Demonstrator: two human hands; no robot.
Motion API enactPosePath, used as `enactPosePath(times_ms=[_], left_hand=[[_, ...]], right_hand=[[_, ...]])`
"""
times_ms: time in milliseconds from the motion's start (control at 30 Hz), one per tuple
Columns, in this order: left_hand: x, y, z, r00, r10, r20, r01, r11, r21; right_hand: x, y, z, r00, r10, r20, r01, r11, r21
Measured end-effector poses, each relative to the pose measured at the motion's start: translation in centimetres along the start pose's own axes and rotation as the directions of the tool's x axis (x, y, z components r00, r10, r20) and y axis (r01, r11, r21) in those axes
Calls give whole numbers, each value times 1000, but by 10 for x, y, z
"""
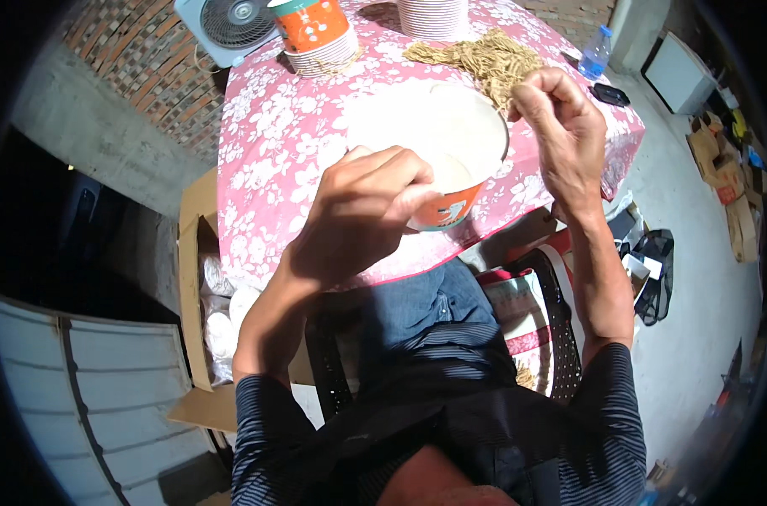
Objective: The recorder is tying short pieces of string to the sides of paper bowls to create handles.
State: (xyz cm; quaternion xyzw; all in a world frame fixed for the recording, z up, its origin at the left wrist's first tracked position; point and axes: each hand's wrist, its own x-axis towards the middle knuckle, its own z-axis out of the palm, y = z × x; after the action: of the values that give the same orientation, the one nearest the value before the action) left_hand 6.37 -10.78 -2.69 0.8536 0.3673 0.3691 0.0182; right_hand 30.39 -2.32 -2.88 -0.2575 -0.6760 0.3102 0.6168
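A large orange paper bucket point(453, 211) with a white inside and a teal base band stands tilted at the table's near edge, its mouth facing up and partly washed out by glare. My left hand point(362, 202) is closed at the near-left side of its rim, thumb against the outer wall. Thumb and forefinger of my right hand point(560, 126) are pinched together just beyond the right side of the rim; what they hold is too small to make out. Behind that hand lies a loose bundle of tan cords point(489, 57).
On the pink flowered tablecloth point(265, 143) stand an orange bucket point(316, 27) on a stack of white ones, another white stack point(432, 17), a water bottle point(596, 55) and a black object point(610, 94). A fan point(232, 25) is far left; an open carton point(195, 287) stands below.
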Motion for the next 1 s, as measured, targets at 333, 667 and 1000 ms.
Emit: enactPosePath(times_ms=[333,667,1000], left_hand=[[-4,-49,-8,820,-125,-559,137,990,-21],[-1,-127,-42,709,-503,-494,270,841,-469],[60,-199,-118,737,-53,-674,298,920,254]], right_hand=[[-42,-5,21,793,-222,567,445,848,-290],[24,23,61,815,-171,553,351,906,-238],[267,83,165,869,343,358,-476,776,414]])
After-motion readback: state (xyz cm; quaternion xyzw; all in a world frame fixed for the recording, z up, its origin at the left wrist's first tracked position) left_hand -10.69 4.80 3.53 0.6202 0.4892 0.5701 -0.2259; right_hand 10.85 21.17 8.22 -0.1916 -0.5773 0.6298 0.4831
